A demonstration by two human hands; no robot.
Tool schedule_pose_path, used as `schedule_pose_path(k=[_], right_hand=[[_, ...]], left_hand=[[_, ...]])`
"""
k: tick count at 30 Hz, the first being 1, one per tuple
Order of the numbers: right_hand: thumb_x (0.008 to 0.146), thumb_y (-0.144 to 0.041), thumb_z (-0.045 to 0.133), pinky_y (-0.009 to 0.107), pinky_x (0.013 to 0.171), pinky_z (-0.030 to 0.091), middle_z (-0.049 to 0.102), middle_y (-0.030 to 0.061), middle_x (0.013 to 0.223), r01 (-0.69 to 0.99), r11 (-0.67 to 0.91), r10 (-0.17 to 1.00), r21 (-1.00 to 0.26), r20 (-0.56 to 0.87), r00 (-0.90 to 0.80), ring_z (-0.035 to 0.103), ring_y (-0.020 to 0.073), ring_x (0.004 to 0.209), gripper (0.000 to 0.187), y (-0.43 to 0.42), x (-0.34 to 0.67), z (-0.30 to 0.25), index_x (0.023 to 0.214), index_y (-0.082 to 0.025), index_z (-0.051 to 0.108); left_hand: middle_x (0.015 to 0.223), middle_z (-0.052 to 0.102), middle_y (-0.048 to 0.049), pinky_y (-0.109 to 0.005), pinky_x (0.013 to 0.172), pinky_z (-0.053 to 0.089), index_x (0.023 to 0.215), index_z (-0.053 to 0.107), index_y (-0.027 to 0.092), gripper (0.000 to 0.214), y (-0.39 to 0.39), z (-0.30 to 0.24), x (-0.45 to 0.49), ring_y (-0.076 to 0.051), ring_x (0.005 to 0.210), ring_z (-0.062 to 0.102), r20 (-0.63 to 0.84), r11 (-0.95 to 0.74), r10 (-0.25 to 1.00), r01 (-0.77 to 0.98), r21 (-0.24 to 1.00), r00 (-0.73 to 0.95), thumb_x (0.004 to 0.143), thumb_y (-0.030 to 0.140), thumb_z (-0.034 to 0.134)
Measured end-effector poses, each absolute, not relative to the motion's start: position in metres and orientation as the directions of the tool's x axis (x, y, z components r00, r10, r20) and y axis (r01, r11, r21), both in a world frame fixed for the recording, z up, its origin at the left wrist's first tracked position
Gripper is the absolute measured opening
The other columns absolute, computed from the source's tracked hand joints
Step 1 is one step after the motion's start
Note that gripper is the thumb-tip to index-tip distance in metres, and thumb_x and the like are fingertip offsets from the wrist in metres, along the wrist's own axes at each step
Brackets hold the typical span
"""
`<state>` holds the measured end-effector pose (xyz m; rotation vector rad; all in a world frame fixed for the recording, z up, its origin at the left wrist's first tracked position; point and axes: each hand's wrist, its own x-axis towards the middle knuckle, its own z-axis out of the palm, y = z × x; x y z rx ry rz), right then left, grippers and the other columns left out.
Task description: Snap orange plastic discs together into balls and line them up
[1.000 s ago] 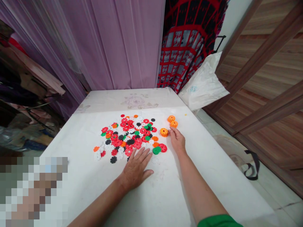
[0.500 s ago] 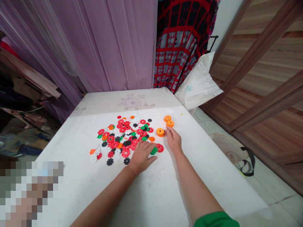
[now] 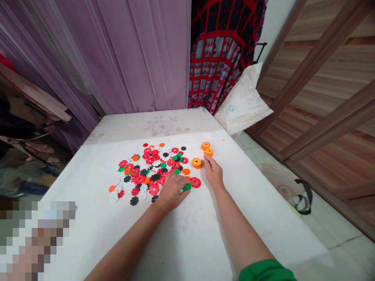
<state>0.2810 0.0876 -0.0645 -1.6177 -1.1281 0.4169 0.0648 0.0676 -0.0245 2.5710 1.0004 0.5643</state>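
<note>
A loose pile of flower-shaped plastic discs [image 3: 154,189] in red, white, black, green and orange lies on the white-covered table [image 3: 181,242]. My left hand [image 3: 172,192] reaches over the pile's near right edge, its thumb and fingers closed around green discs [image 3: 186,187]. A red disc [image 3: 195,182] lies just beyond those fingertips. To the right, my right hand [image 3: 213,172] rests on the table with its fingers partly extended, touching or nearly touching the right side of a stack of orange discs [image 3: 197,162]. Two more orange stacks [image 3: 207,149] stand just behind it.
A white plastic bag [image 3: 241,103] stands by the table's far right corner. On the floor to the right sits a clear bag with a black strap [image 3: 306,197]. Purple curtains [image 3: 140,58] hang behind the table, and wooden doors [image 3: 316,86] line the right.
My left thumb and fingers have closed in around the green discs. My right hand stays beside the orange stack. The whole view has shifted slightly.
</note>
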Motion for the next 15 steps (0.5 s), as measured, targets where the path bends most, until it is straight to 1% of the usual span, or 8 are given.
schedule_pose_path(k=[3, 5, 7, 9, 11, 13, 15], right_hand=[[0.085, -0.045, 0.048, 0.038, 0.092, 0.053, 0.077, 0.0073, 0.098, 0.448, 0.024, 0.818, -0.894, 0.275, 0.505, 0.071, 0.0221, 0.094, 0.039, 0.087, 0.279, -0.063, 0.108, -0.02, 0.067], [0.083, -0.046, 0.051, 0.038, 0.089, 0.054, 0.076, 0.0084, 0.101, 0.439, 0.038, 0.828, -0.898, 0.274, 0.49, 0.071, 0.022, 0.093, 0.041, 0.086, 0.278, -0.063, 0.111, -0.019, 0.066], [0.08, -0.045, 0.055, 0.037, 0.086, 0.055, 0.074, 0.0093, 0.106, 0.437, 0.055, 0.847, -0.898, 0.274, 0.456, 0.07, 0.0214, 0.092, 0.046, 0.084, 0.276, -0.063, 0.117, -0.019, 0.063], [0.076, -0.043, 0.06, 0.037, 0.087, 0.055, 0.072, 0.0097, 0.112, 0.472, 0.067, 0.861, -0.879, 0.29, 0.419, 0.069, 0.0213, 0.094, 0.052, 0.083, 0.275, -0.063, 0.122, -0.019, 0.06], [0.073, -0.041, 0.063, 0.04, 0.092, 0.052, 0.07, 0.0092, 0.117, 0.554, 0.06, 0.864, -0.831, 0.321, 0.387, 0.067, 0.0223, 0.1, 0.057, 0.082, 0.273, -0.062, 0.127, -0.02, 0.058], [0.071, -0.038, 0.065, 0.042, 0.097, 0.049, 0.069, 0.0089, 0.117, 0.659, 0.027, 0.865, -0.751, 0.348, 0.361, 0.064, 0.0243, 0.105, 0.062, 0.081, 0.27, -0.059, 0.13, -0.021, 0.056], [0.07, -0.039, 0.067, 0.044, 0.097, 0.046, 0.069, 0.0096, 0.115, 0.748, -0.028, 0.873, -0.663, 0.348, 0.341, 0.063, 0.0267, 0.105, 0.067, 0.082, 0.265, -0.055, 0.133, -0.02, 0.053]], left_hand=[[0.11, 0.071, -0.0047, -0.049, 0.107, 0.037, 0.103, 0.067, 0.025, 0.02, 0.064, -0.024, 0.064, -0.022, 0.106, 0.06, 0.245, -0.687, 0.708, 0.564, 0.458, 0.662, 0.085, 0.027, 0.061], [0.114, 0.07, -0.0054, -0.05, 0.107, 0.037, 0.104, 0.066, 0.026, 0.02, 0.062, -0.026, 0.062, -0.022, 0.11, 0.06, 0.264, -0.679, 0.716, 0.556, 0.479, 0.647, 0.085, 0.028, 0.061], [0.117, 0.069, -0.0063, -0.05, 0.106, 0.039, 0.107, 0.065, 0.025, 0.023, 0.061, -0.029, 0.058, -0.023, 0.114, 0.06, 0.302, -0.683, 0.717, 0.547, 0.484, 0.628, 0.085, 0.029, 0.061], [0.118, 0.069, -0.0073, -0.049, 0.105, 0.042, 0.111, 0.064, 0.024, 0.026, 0.059, -0.034, 0.052, -0.023, 0.115, 0.06, 0.361, -0.692, 0.717, 0.547, 0.471, 0.597, 0.085, 0.031, 0.06], [0.118, 0.069, -0.0084, -0.049, 0.103, 0.044, 0.116, 0.063, 0.024, 0.03, 0.058, -0.039, 0.046, -0.024, 0.114, 0.061, 0.42, -0.693, 0.721, 0.563, 0.451, 0.551, 0.087, 0.031, 0.057], [0.117, 0.07, -0.0091, -0.048, 0.101, 0.046, 0.12, 0.061, 0.024, 0.032, 0.057, -0.043, 0.039, -0.024, 0.112, 0.062, 0.465, -0.68, 0.731, 0.586, 0.44, 0.5, 0.089, 0.031, 0.054], [0.116, 0.07, -0.0089, -0.047, 0.1, 0.047, 0.121, 0.061, 0.024, 0.032, 0.056, -0.046, 0.035, -0.023, 0.11, 0.063, 0.493, -0.668, 0.739, 0.601, 0.44, 0.46, 0.091, 0.031, 0.052]])
